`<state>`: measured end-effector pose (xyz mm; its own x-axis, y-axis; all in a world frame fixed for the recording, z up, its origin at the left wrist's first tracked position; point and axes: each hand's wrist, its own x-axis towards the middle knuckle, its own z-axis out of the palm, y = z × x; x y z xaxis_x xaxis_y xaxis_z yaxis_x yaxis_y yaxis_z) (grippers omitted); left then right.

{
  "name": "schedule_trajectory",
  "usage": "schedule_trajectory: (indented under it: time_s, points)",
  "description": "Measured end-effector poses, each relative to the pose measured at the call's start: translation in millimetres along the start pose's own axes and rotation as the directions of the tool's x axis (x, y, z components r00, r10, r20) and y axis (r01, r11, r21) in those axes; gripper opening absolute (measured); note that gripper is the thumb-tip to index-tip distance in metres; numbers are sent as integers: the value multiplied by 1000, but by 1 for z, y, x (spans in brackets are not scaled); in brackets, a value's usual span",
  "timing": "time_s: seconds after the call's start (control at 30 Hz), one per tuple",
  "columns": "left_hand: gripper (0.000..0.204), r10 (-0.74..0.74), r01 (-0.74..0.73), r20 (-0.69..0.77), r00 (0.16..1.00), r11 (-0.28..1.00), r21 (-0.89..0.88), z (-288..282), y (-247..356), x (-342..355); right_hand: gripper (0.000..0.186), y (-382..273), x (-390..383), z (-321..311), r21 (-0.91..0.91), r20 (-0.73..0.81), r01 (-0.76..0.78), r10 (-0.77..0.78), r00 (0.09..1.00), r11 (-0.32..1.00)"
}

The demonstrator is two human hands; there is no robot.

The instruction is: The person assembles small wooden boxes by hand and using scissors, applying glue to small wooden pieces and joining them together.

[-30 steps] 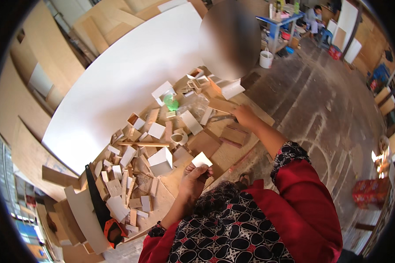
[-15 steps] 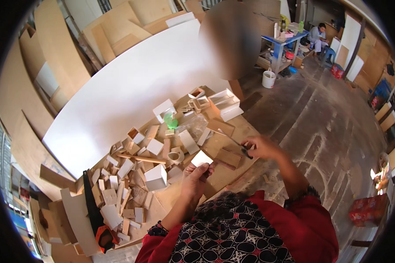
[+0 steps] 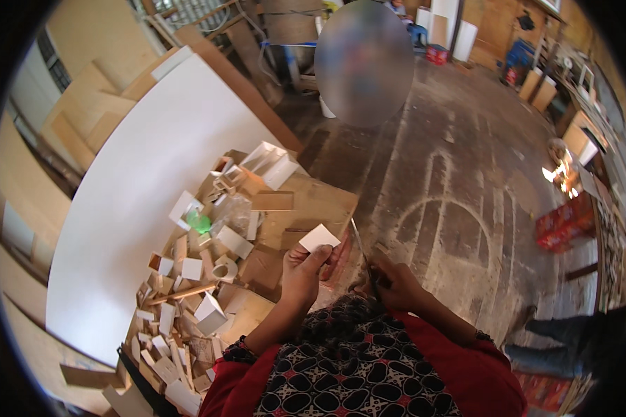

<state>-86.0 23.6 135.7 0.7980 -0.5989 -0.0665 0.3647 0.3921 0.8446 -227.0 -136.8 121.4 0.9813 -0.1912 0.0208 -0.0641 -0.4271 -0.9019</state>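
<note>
My left hand [image 3: 301, 271] pinches a small white square piece [image 3: 320, 238] between thumb and fingers, holding it up over the near right corner of the work table [image 3: 320, 198]. My right hand [image 3: 394, 283] is closed around the dark handle of a long, thin, file-like tool [image 3: 358, 240]. Its narrow shaft points up and away, to the right of the white piece and apart from it. Exactly what kind of tool it is cannot be made out. Brown flat wood pieces [image 3: 262, 267] lie on the table beside my left hand.
Wood offcuts [image 3: 177, 326], a white open box [image 3: 268, 165] and a green object [image 3: 199, 222] crowd the table. Behind stands a big white panel [image 3: 153, 153]. A dark saw blade [image 3: 145, 379] lies lower left. At right are a person's legs [image 3: 553, 347] and red boxes [image 3: 565, 224].
The view has swung to the right. My right hand has come down closer to my body, and the tool in it now stands steeper. My left hand still holds the white piece.
</note>
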Motion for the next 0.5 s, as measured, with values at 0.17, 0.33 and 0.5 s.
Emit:
schedule_trajectory:
  time_s: [0.17, 0.33, 0.5]
  points:
    - [10, -71, 55, 154, 986, 993, 108, 18, -4, -6, 61, -30, -33, -7, -129, -61, -86, 79, 995, 988]
    - [12, -170, 143, 222, 960, 981, 129, 29, -19, -13, 63, -36, -54, 0, -137, -178, -105, 80, 981, 985]
    - [12, -145, 113, 207, 967, 981, 157, 30, -29, -21, 60, -28, -63, 9, -174, -236, -58, 16, 972, 983]
